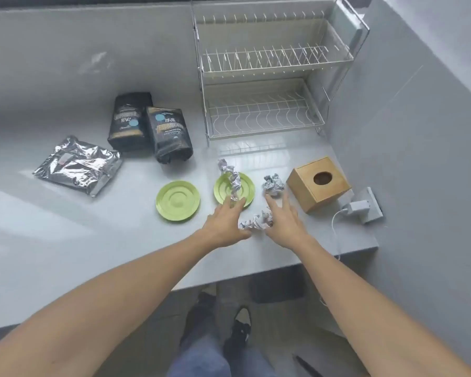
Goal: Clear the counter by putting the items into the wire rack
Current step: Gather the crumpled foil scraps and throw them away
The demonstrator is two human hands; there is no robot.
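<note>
glossy counter (65, 227), wire rack (264, 85), wooden box (317, 183).

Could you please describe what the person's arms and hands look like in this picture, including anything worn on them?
Both forearms are bare from the frame's lower edge to the wrists: no sleeves show. The left hand and the right hand wear no gloves, and no watch, bracelet or ring is visible on either. The fingers are slightly blurred, so small details such as nails cannot be made out.

Both forearms bare, no sleeves in view, no watch or rings on left hand (225, 223) or right hand (284, 220). Blue-grey jeans (201, 357) below the counter edge. Black shoes (241, 331) with white marks, details blurred.
</note>
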